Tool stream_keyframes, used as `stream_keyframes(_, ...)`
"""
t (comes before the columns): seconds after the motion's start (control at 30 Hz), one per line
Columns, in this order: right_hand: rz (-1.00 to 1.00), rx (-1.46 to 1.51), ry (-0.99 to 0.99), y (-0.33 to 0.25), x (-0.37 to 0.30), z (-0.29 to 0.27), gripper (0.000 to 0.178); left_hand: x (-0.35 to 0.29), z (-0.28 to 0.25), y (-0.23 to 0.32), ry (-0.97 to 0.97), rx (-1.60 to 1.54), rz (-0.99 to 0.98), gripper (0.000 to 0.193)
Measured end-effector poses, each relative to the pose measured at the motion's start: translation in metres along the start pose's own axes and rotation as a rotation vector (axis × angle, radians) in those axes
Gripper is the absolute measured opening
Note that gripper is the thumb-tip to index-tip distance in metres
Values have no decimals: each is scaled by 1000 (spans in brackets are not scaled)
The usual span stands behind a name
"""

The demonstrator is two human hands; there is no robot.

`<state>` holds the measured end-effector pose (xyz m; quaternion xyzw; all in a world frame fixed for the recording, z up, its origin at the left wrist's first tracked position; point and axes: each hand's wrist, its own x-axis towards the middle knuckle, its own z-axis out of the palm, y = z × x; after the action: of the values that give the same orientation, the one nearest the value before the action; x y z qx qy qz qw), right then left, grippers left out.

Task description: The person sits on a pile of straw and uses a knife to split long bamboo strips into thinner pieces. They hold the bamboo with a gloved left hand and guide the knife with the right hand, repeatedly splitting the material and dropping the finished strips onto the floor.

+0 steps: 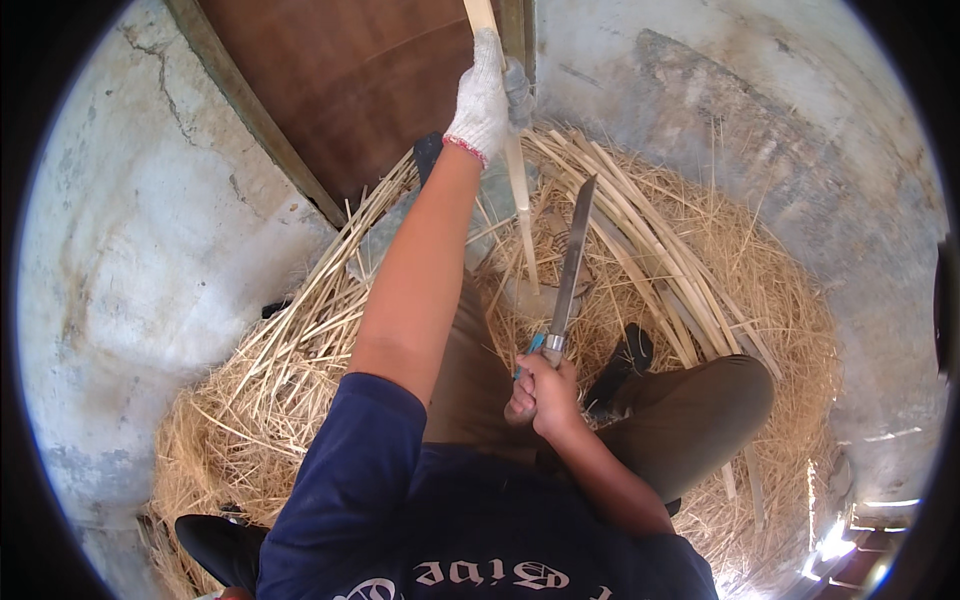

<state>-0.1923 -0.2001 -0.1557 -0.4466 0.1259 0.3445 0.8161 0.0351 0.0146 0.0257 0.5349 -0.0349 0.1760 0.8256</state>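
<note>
My left hand [481, 105], in a white knit glove with a pink cuff, reaches far forward. Its fingers are wrapped round a pale split bamboo strip [517, 180], which sticks out above the fist and runs down toward the floor. Bare and close to my lap, my right hand [545, 392] grips the handle of a machete [571, 265]. The long, straight blade points up and away from me, to the right of the strip's lower end and apart from it. A bit of blue shows at the handle.
Long bamboo strips [655, 240] lie in a bundle at the right, and thinner ones [318, 285] heap up at the left. Shavings [770, 290] cover the floor around my bent legs. A brown door panel [330, 80] and weathered walls [180, 270] stand close by.
</note>
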Motion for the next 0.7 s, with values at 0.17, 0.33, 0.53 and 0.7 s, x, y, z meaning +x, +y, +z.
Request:
stream_keyframes(0.17,200,-37,-81,-10,-2,0,20,0,-19,12,-62,-46,-92,79)
stream_keyframes(0.33,22,-108,-45,-2,-6,5,23,2,-26,13,-88,-71,-91,80)
stream_keyframes(0.53,161,-134,0,-6,-1,0,22,7,-28,10,-118,-119,-120,80)
stream_keyframes(0.7,-52,-123,54,-6,-3,1,22,7,-17,4,-103,-59,-89,80)
